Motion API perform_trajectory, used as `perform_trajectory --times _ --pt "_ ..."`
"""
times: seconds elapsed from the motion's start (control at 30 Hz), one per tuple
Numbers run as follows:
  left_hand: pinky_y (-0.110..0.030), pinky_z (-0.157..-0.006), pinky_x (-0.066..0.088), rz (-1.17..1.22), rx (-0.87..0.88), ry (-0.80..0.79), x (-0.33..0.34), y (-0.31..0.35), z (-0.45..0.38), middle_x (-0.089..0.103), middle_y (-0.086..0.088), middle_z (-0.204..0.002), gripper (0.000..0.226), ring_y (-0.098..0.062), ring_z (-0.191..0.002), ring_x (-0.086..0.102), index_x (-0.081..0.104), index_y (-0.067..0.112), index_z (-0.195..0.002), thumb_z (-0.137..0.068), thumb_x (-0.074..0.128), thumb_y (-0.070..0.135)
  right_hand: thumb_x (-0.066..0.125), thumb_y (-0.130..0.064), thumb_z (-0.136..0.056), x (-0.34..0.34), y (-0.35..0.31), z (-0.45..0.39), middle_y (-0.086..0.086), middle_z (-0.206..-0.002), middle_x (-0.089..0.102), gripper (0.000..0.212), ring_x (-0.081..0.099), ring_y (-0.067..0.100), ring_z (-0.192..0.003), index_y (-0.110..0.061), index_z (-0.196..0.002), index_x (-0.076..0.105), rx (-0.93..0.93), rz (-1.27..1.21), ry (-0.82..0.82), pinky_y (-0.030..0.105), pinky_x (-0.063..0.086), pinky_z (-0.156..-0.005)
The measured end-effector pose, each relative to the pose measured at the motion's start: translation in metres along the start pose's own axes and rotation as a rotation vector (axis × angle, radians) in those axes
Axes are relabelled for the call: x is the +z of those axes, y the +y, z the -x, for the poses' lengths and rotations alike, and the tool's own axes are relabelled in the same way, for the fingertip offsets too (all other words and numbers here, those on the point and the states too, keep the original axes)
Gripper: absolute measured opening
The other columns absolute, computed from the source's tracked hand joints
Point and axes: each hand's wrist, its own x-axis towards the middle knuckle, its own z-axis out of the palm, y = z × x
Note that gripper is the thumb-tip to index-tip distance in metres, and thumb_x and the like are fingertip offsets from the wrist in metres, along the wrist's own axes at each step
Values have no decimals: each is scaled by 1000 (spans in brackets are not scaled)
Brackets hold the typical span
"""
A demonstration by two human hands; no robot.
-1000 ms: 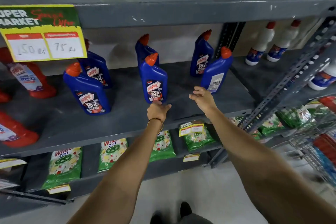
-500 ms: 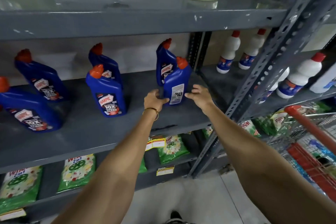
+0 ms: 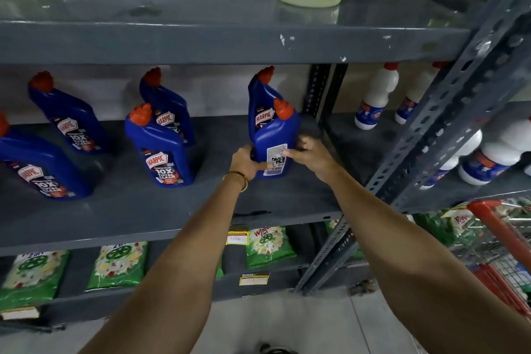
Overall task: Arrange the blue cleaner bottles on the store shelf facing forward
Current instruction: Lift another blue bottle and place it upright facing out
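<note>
Hands: left hand and right hand clasp the front-right blue bottle low on both sides, its back label outward, base on the grey shelf. Risk: turning it could knock the bottle behind, which stands touching or nearly so. Surroundings: metal racking, green packets below, red trolley to the right.

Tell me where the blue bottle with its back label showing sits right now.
In the head view, the backward bottle stands right of centre on the middle shelf, held between the left hand and right hand, just in front of another blue bottle.
</note>
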Motion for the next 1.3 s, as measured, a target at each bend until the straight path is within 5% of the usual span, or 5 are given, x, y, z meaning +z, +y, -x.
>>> perform_trajectory --times 0.3,0.67,0.83,1.0,1.3 --pt "-13 -61 51 162 75 155 3 10 17 63 -11 -99 49 -19 -83 58 51 -1 -103 -66 81 12 64 -11 -84 -12 -22 3 6 -127 61 46 58 20 -114 -13 -128 52 2 -130 -75 37 48 -98" --pt "-30 -63 44 -88 137 406 21 12 45 66 -7 -94 46 -25 -80 62 54 9 -92 -64 78 35 77 -23 -72 27 -32 25 4 -107 69 45 67 21 -97 -18 -112 57 6 -182 -32 35 57 -77" --pt "-19 -70 53 249 190 94 -5 8 45 66 2 -82 31 -11 -75 62 64 10 -91 -69 79 26 74 -21 -73 12 -28 31 6 -115 67 43 65 24 -106 -20 -113 58 -28 -228 -6 43 55 -88" --pt "-44 -104 44 474 -170 -211 -18 2 28 56 -11 -131 46 -27 -120 53 54 14 -120 -86 55 45 67 -15 -80 2 -28 40 0 -105 67 29 65 20 -101 -20 -107 59 -50 -259 -108 35 54 -82" --pt "-32 -74 59 732 -270 -442 -12 3 32 68 -2 -83 14 -14 -78 66 59 11 -96 -92 52 22 66 -22 -75 -10 -23 37 3 -109 67 41 64 20 -102 -17 -115 58 -4 -374 -206 38 52 -89"
